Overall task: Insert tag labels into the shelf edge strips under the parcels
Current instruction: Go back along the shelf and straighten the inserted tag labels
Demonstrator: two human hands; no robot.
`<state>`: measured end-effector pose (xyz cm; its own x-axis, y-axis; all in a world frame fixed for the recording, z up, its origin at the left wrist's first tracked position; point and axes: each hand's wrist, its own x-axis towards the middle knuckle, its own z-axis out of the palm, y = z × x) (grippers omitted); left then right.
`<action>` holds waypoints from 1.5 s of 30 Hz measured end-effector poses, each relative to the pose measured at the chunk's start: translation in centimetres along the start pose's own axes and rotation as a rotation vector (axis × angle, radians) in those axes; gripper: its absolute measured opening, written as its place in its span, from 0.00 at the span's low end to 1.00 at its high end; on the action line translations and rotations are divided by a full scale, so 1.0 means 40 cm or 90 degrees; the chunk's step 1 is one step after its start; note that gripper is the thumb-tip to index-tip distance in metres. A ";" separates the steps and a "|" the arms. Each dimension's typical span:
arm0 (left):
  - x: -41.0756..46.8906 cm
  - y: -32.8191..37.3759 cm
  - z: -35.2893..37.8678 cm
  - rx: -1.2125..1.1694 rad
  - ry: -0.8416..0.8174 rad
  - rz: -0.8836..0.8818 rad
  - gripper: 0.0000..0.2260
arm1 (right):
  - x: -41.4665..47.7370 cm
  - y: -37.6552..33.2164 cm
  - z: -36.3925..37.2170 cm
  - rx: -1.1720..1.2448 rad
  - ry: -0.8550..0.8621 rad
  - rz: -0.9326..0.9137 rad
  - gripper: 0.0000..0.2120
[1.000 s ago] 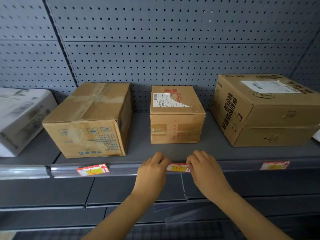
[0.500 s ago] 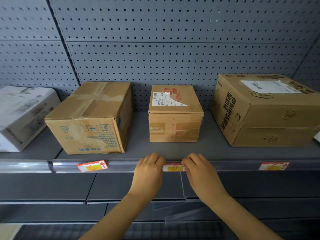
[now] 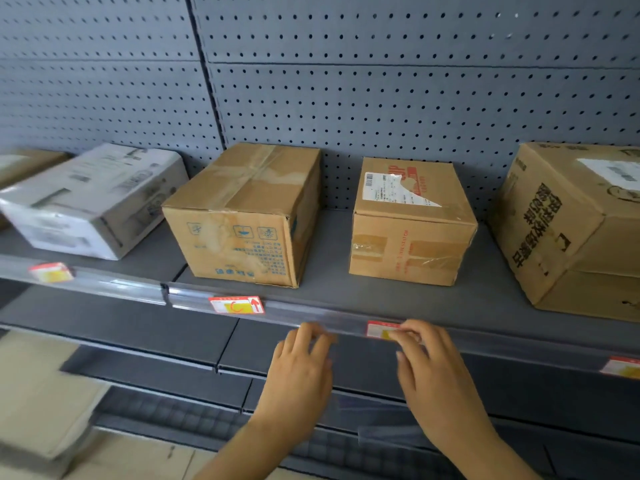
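A red, white and yellow tag label [image 3: 380, 330] sits in the clear shelf edge strip [image 3: 194, 297] under the small brown parcel [image 3: 408, 223]. My right hand [image 3: 429, 368] has its fingertips curled over the label's right end. My left hand [image 3: 301, 362] rests its fingers on the bare strip to the left of that label and holds nothing. A second tag [image 3: 236, 304] is in the strip under the taped brown parcel [image 3: 246, 216]. A third tag [image 3: 50, 271] is under the white parcel [image 3: 93, 199]. Another tag [image 3: 621, 367] is under the large parcel [image 3: 571, 223] at the right.
Grey pegboard [image 3: 381, 98] backs the shelf. Lower grey shelves [image 3: 138, 323] run below the strip. A loose clear strip piece [image 3: 391, 431] lies on a lower shelf under my right wrist. Pale floor [image 3: 41, 393] shows at bottom left.
My view has swung left, and the white parcel with its tag has come into sight. My left hand has slid left off the label, while the right hand stays on it.
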<state>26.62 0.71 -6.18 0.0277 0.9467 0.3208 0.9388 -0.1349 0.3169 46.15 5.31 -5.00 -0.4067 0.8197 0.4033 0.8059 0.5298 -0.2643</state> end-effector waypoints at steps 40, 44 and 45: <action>0.036 -0.503 -0.160 -0.038 -0.032 0.222 0.24 | 0.195 -0.507 0.248 -0.055 -0.021 0.069 0.23; 0.017 -0.505 -0.181 -0.074 -0.037 0.233 0.20 | 0.182 -0.506 0.252 -0.082 -0.007 0.074 0.23; 0.010 -0.513 -0.192 -0.100 -0.035 0.216 0.20 | 0.176 -0.509 0.253 -0.085 0.000 0.071 0.22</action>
<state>4.74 1.59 -5.69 0.3508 0.8539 0.3844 0.8087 -0.4832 0.3354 22.53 2.51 -5.64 -0.3107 0.8719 0.3784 0.8961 0.4015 -0.1893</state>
